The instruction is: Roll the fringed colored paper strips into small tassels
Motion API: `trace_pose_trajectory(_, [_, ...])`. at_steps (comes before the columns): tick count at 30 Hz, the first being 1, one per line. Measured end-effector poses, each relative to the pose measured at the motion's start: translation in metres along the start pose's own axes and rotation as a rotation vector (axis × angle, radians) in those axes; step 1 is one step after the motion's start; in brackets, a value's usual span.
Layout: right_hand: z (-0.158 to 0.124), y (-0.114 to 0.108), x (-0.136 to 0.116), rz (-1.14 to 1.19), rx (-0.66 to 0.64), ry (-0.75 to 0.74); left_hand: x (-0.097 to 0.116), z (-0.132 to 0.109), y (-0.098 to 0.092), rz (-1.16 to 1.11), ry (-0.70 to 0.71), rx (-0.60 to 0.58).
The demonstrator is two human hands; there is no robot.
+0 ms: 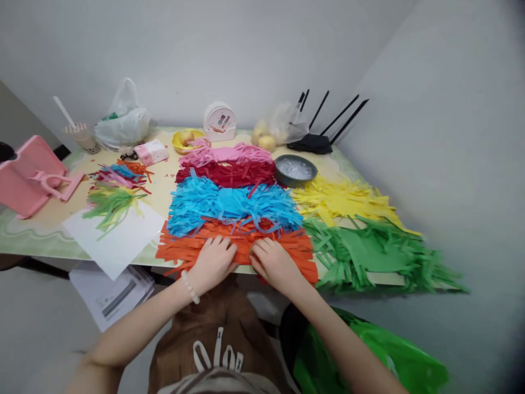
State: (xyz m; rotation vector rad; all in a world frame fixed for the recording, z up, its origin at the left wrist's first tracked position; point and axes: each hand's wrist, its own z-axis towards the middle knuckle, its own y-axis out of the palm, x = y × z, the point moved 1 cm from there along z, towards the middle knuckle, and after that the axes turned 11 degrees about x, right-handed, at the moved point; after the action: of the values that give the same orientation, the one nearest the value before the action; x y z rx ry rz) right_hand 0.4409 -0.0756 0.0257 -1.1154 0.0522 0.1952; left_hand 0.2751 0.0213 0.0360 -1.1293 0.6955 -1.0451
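My left hand (213, 260) and my right hand (273, 261) rest side by side on the orange fringed paper (180, 249) at the table's near edge. The fingers of both curl down onto the strips, and what they pinch is hidden. A bead bracelet circles my left wrist. Beyond the orange layer lie blue fringed paper (229, 205), dark red fringed paper (229, 174) and pink fringed paper (225, 154), stacked in rows toward the wall.
Yellow fringe (340, 200) and green fringe (369, 251) lie at the right. A grey bowl (295, 171), mixed paper strips (115, 189), a white sheet (118, 241), a pink stand (33, 175), a drink cup (84, 137), bags, fruit and a router (315, 143) crowd the table. A green bag (369, 355) sits below.
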Motion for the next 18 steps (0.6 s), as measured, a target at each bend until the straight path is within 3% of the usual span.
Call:
trace_pose_trajectory(6, [-0.022, -0.006, -0.032, 0.228, 0.122, 0.112, -0.012, -0.002, 0.007, -0.012, -0.007, 0.059])
trace_pose_trajectory(12, [-0.012, 0.035, -0.065, 0.235, 0.034, 0.186, -0.012, -0.001, -0.004, -0.039, -0.15, 0.259])
trace_pose_trajectory(14, [-0.002, 0.046, -0.065, 0.19, 0.023, 0.251, -0.014, -0.004, -0.008, -0.11, -0.231, 0.381])
trace_pose_trajectory(18, [0.009, 0.053, -0.06, 0.14, 0.032, 0.338, -0.029, -0.016, -0.014, -0.366, -0.496, 0.739])
